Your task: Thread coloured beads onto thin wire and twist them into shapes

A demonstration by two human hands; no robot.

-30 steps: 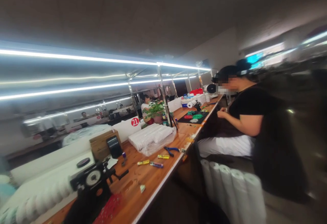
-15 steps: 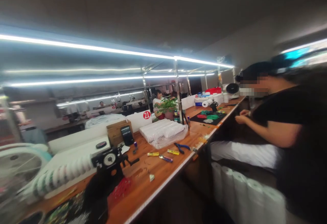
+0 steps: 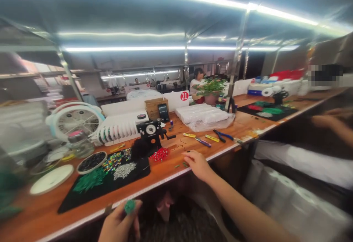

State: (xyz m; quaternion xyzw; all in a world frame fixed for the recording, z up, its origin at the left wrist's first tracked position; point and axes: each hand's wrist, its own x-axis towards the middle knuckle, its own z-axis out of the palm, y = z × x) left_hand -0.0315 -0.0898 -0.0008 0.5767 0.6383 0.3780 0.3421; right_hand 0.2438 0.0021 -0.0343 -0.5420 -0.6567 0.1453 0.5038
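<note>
Low at the front edge of the bench, my left hand (image 3: 120,221) is closed round a small round green bundle (image 3: 129,207), held between thumb and fingers. Its exact kind is too small to tell. My right hand (image 3: 197,164) reaches over the bench edge with its fingertips drawn together at the wood. Whatever they hold, if anything, is too small to make out. Small green pieces (image 3: 185,164) lie just beside those fingers. Left of them are a red pile of beads (image 3: 160,154) and a black hand-cranked counter machine (image 3: 151,133).
On a black mat (image 3: 116,183) lie green pieces (image 3: 91,179), silver beads (image 3: 124,170) and a bowl of black pieces (image 3: 92,162). Screwdrivers (image 3: 203,142) and pliers (image 3: 220,135) lie farther right. A fan (image 3: 78,122) stands behind. A co-worker's arm (image 3: 331,124) is at right.
The view has swung left and down, bringing the whole mat into sight. Both my hands now show; neither was visible before. The co-worker has shifted toward the right edge of the picture.
</note>
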